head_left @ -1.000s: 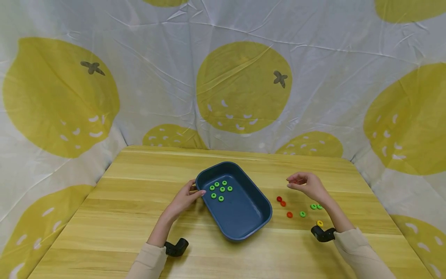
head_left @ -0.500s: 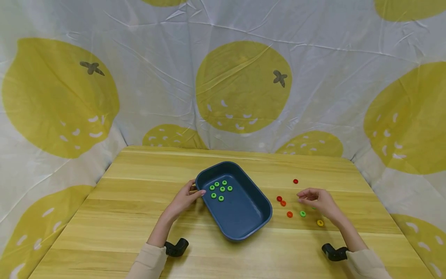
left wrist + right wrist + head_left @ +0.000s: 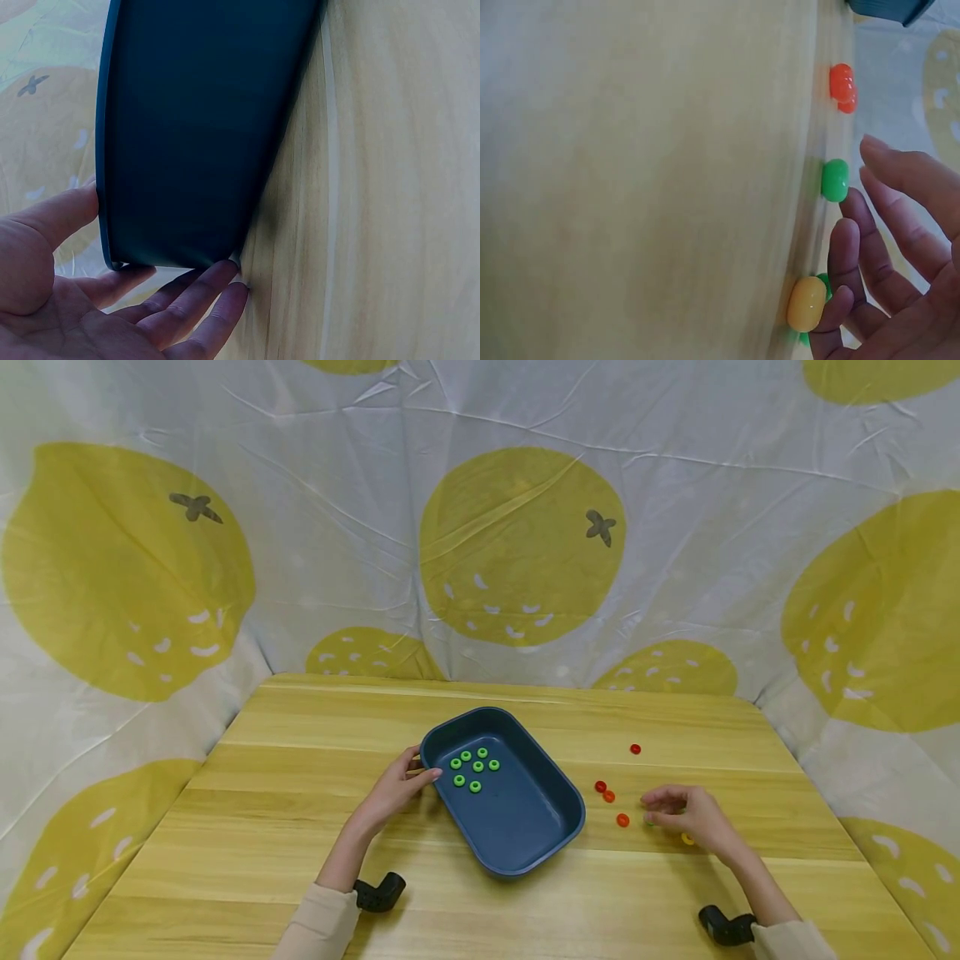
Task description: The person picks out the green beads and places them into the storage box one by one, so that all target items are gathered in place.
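Observation:
A dark blue tray point(image 3: 517, 839) stands at an angle on the table, with several green rings point(image 3: 478, 767) lying in its far-left part. My left hand point(image 3: 397, 787) holds the tray's left corner, thumb over the rim and fingers along the outer wall. To the right, my right hand point(image 3: 690, 814) hovers low with fingers loosely bent over a green ring point(image 3: 835, 180). Thumb and fingertips seem just apart from that ring. A yellow ring point(image 3: 808, 304) lies beside the little finger, with more green mostly hidden behind it.
Between tray and right hand lie a dark red ring point(image 3: 601, 787), an orange-red ring point(image 3: 609, 797) and another orange-red ring point(image 3: 623, 820). A single red ring point(image 3: 635, 749) lies farther back. Patterned cloth point(image 3: 525, 552) hangs behind the wooden table point(image 3: 337, 718).
My right hand has let go of a red ring at the back right and moved toward me, over the green ring. My left hand and the tray stay put.

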`<state>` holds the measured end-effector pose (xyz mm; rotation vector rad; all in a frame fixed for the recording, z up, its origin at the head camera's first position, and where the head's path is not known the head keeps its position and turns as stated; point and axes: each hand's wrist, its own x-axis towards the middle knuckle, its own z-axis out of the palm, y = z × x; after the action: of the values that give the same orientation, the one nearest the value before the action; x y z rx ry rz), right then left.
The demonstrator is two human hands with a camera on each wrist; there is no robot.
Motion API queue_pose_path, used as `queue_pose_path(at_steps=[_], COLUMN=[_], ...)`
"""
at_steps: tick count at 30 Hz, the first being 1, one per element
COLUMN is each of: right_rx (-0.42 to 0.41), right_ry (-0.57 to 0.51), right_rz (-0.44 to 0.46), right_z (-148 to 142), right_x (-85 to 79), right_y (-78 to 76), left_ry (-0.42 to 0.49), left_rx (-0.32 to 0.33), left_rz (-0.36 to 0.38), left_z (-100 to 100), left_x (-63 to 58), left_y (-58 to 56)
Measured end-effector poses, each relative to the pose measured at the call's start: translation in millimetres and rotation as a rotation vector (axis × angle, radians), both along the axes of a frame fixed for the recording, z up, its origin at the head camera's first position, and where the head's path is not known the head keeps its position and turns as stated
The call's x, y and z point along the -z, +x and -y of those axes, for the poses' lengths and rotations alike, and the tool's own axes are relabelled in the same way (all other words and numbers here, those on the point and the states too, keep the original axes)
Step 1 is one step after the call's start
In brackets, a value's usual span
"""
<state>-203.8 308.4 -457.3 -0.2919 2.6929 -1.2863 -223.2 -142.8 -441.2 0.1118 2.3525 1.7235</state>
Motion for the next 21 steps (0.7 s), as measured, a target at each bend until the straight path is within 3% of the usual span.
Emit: queue_pose_path(at_steps=[9, 21], right_rx=[-0.033, -0.049], right_ry=[0.056, 0.086], right_rz=[-0.066, -0.085], right_z=[2.1, 3.5], right_x=[4.1, 3.3], right_y=[0.1, -0.1], left_ry=[0.005, -0.002], left_rx=[0.004, 0.017], left_rz=[0.0, -0.004], left_z=[-0.7, 0.5], left_x=[-0.8, -5.5], left_y=[0.7, 3.6])
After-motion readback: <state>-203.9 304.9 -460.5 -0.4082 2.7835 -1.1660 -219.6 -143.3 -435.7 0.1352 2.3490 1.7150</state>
